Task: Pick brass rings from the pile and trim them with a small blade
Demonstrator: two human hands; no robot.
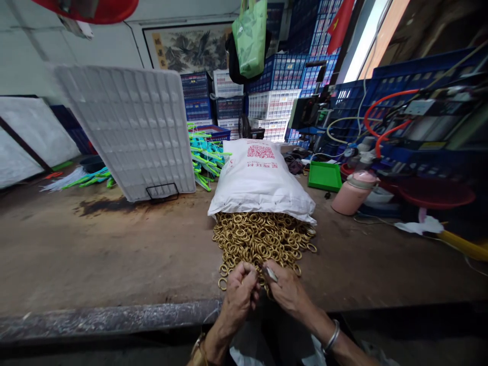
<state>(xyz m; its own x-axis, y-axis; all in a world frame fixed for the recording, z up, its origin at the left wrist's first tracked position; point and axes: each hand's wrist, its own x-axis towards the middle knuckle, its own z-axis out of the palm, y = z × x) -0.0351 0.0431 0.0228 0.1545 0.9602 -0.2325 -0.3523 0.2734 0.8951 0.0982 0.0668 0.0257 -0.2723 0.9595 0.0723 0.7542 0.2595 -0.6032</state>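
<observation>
Brass-coloured rings [263, 236] spill in a heap from the mouth of a white printed sack [259, 183] lying on the table. My left hand [241, 291] is closed in a pinch at the near edge of the heap. What its fingertips hold, if anything, is hidden. Close beside it on the right, my right hand [285, 288] is closed too, its fingers near the rings. A small pale piece [271, 274] shows at its thumb, too small to name. The two hands are slightly apart.
A white ribbed panel [141, 132] stands upright in a black wire stand [162, 191] on the left. Green and teal plastic pieces [208, 157] lie behind it. To the right are a green tray [325, 176], a pink bottle [353, 193] and a red stool-like disc [436, 192]. The table edge [114, 319] runs in front.
</observation>
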